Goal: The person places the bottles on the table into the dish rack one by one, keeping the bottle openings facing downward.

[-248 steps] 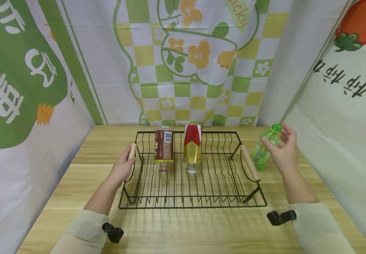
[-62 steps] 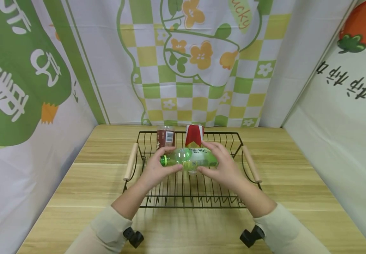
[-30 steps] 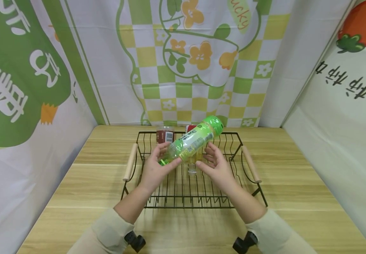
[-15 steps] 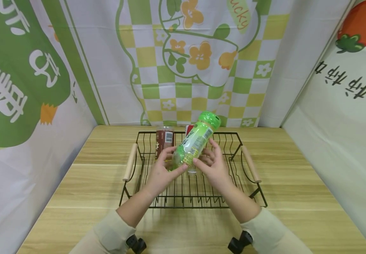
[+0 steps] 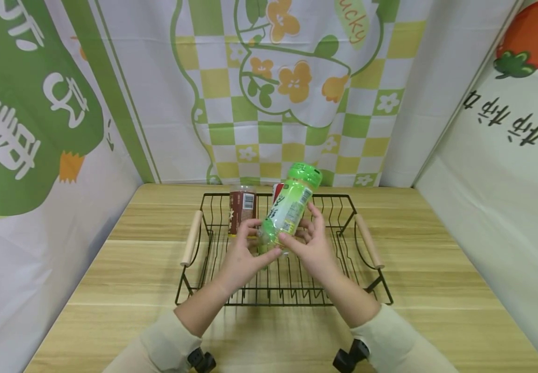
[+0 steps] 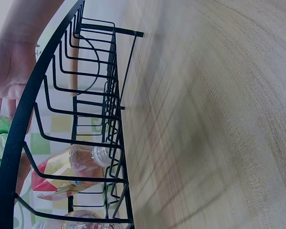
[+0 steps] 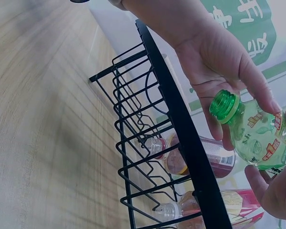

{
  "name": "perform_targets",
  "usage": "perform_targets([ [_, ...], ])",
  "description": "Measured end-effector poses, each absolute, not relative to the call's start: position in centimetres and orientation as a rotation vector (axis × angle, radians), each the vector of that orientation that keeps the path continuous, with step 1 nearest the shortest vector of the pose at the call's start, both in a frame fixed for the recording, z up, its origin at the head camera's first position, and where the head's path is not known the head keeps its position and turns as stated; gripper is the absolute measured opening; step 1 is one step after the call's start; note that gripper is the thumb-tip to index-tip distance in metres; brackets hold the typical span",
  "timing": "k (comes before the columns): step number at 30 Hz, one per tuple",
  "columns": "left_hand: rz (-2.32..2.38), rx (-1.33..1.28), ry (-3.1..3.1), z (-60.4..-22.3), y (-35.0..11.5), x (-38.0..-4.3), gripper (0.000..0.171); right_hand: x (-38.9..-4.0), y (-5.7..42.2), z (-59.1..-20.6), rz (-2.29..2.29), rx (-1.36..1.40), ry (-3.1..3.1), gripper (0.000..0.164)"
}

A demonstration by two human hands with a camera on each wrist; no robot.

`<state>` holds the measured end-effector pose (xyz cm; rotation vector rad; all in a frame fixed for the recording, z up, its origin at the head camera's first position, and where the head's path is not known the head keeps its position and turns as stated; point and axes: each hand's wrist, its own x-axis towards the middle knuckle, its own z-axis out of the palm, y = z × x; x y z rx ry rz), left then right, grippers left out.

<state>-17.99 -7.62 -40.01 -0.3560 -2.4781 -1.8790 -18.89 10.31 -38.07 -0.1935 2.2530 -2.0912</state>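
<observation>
Above the black wire dish rack (image 5: 269, 304), a green plastic bottle (image 5: 286, 207) is held bottom-up at a tilt, neck pointing down. My left hand (image 5: 245, 255) grips it near the neck, thumb in front. The right hand (image 5: 314, 247) holds its side from the right. The right wrist view shows the bottle's threaded neck (image 7: 224, 106) with no cap on it. In the rack, a bottle with a dark red label (image 5: 242, 210) stands neck down behind the hands. Beside it, a red and yellow bottle (image 6: 62, 169) is mostly hidden by the green one in the head view.
Wooden handles flank the rack, one left (image 5: 192, 238) and one right (image 5: 369, 241). It stands on a wood-grain table (image 5: 441, 280). A patterned curtain (image 5: 278, 134) hangs behind, with printed cloth on both sides.
The right hand brought the green bottle from the right of the rack to the middle, where the left hand joined. The bottle went from lying level to bottom-up, and turned steeper over the last second.
</observation>
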Motion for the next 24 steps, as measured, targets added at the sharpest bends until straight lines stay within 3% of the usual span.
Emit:
perform_targets([
  [15,-1.857,-0.375,-2.495,-40.1,-7.3,-17.7,0.073,-18.9,10.4,-38.0,-2.121,-0.199,2.191,0.099],
  [24,-1.824,-0.493,-2.557,-39.6,-9.0,-17.8,0.086,-20.0,12.5,-37.2,-2.101,-0.211,2.221,0.098],
])
